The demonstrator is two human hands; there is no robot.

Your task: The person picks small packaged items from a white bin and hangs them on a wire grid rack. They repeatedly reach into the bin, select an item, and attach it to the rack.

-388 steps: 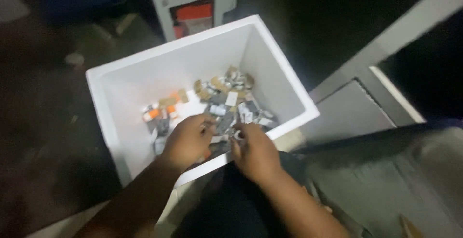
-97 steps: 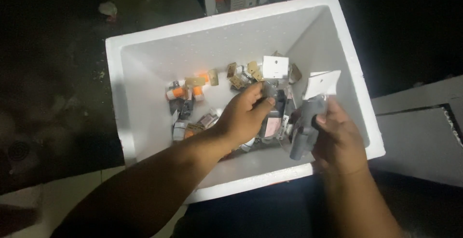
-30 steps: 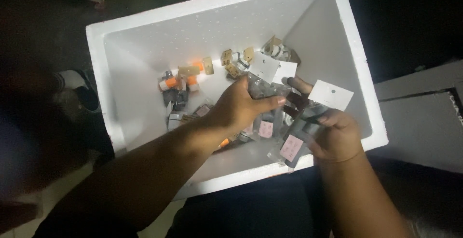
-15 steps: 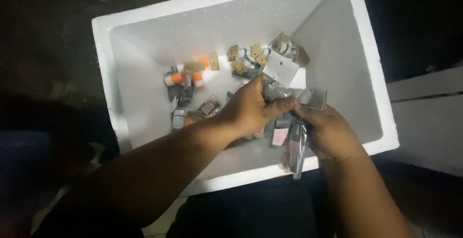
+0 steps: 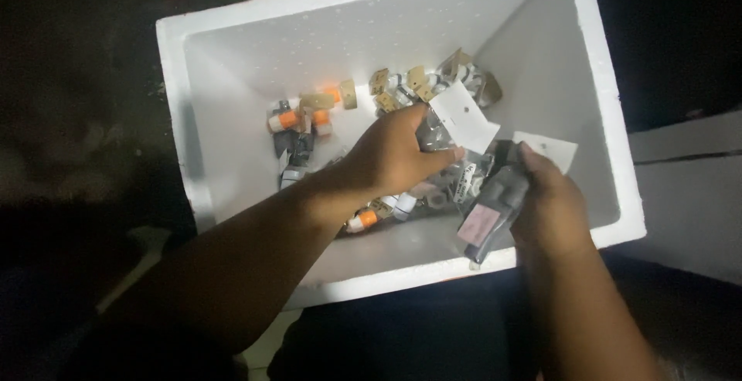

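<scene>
Looks like sorting/picking through small tagged parts in a white foam box [image 5: 610,141], which fills the centre and upper part of the frame. The left hand [image 5: 390,157] reaches in from lower left to mid-frame, fingers curled together around a clear-bagged part with a white tag [image 5: 462,114], near the heap's right side. The right hand [image 5: 553,207], at centre-right, has its fingers clamped on a dark grey part [image 5: 495,203] with a pinkish label, held over the box's near wall; a second white tag [image 5: 550,149] pokes up just behind the thumb.

Judged step: mid-pick, w/ one item already in the right hand and the left taking another. The next move likely calls for lifting the bagged part free w/o dragging neighbours or snagging tags.

The remaining loose parts [image 5: 309,114], some w/ orange caps and tan tags, lie in the box's middle and upper area.

Hard to tell: what the parts actually are; how many the right hand holds; items under the left palm are hidden. Surroundings are nearly black, and a grey panel [image 5: 688,195] at right is cut off by the edge.
</scene>
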